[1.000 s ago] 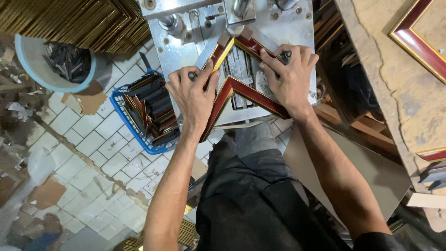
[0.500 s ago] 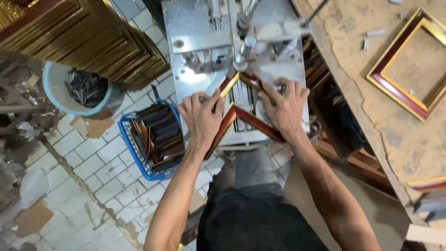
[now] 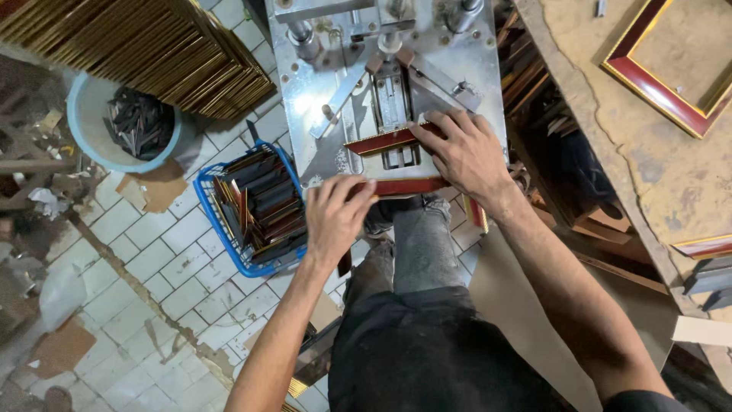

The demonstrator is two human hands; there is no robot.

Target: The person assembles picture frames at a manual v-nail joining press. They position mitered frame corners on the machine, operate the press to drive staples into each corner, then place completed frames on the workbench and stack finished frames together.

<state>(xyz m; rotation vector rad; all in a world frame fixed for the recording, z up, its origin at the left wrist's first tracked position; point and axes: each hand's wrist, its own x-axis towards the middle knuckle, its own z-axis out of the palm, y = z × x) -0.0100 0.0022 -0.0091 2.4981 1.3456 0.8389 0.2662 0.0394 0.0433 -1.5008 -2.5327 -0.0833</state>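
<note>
My left hand (image 3: 335, 217) grips the near end of a red and gold frame moulding piece (image 3: 404, 185) at the front edge of the metal joining machine table (image 3: 320, 91). My right hand (image 3: 467, 151) lies over the right part of the joined frame pieces, fingers on a second red moulding piece (image 3: 381, 141) that lies across the machine's centre slot. The two pieces meet under my right hand, so the joint is hidden. The clamp head (image 3: 385, 57) stands behind them.
A blue basket (image 3: 210, 206) of cut moulding pieces sits on the tiled floor at my left. A light blue bucket (image 3: 84, 122) of dark scraps and a stack of gold mouldings (image 3: 145, 46) lie further left. A finished red frame (image 3: 648, 76) rests on the bench at right.
The joined frame corner has been turned and pulled back from the clamp. It now lies sideways near the table's front edge. My left hand moved down toward me; my right hand shifted over the pieces.
</note>
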